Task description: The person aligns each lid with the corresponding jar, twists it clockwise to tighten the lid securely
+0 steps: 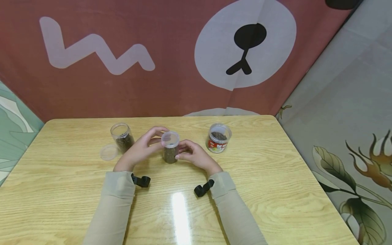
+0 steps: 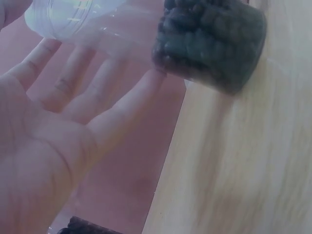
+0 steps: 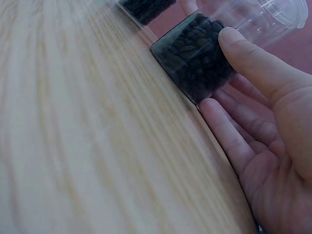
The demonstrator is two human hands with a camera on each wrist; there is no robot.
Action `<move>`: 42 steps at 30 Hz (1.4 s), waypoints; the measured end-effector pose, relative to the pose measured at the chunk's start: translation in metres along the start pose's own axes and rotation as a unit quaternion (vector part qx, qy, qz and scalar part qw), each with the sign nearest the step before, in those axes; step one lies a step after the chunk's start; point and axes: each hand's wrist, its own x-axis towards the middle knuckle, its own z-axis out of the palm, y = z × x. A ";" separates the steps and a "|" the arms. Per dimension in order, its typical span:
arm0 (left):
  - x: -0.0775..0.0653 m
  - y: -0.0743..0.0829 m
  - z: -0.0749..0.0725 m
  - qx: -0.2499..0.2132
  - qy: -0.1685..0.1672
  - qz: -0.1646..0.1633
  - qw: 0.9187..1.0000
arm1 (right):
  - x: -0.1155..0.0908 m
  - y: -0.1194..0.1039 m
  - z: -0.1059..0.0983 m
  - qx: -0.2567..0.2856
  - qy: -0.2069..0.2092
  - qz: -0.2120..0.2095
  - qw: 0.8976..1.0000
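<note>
A clear plastic jar (image 1: 170,156) partly filled with dark coffee beans (image 3: 195,53) stands upright on the table, with a translucent lid (image 1: 170,137) on its mouth. My left hand (image 1: 143,148) holds the lid's edge between thumb and fingers; in the left wrist view the other fingers stretch along the jar's clear wall. From the right, my right hand (image 1: 196,156) grips the lower part of the jar, its thumb (image 3: 241,44) pressed on the wall at bean level and the fingers round the far side.
Left of the hands stands an open clear jar (image 1: 123,140) with dark beans, close to the left wrist. A loose round lid (image 1: 108,152) lies beside it. At the right is an open tub (image 1: 218,144) with a red label and dark beans. The wooden table (image 1: 269,190) ends at a curtain behind.
</note>
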 end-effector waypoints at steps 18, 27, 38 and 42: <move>0.001 0.005 0.001 0.032 0.028 -0.011 0.999 | 0.001 -0.003 0.000 -0.004 -0.003 -0.004 1.000; 0.000 0.005 -0.002 0.030 0.017 -0.013 0.999 | 0.001 -0.003 -0.001 -0.006 -0.006 0.003 1.000; 0.000 0.007 -0.001 0.010 0.003 -0.023 1.000 | 0.001 -0.001 -0.001 -0.007 -0.004 0.000 1.000; 0.000 0.006 0.000 -0.003 -0.008 -0.023 1.000 | 0.000 0.000 0.000 -0.003 0.001 -0.002 1.000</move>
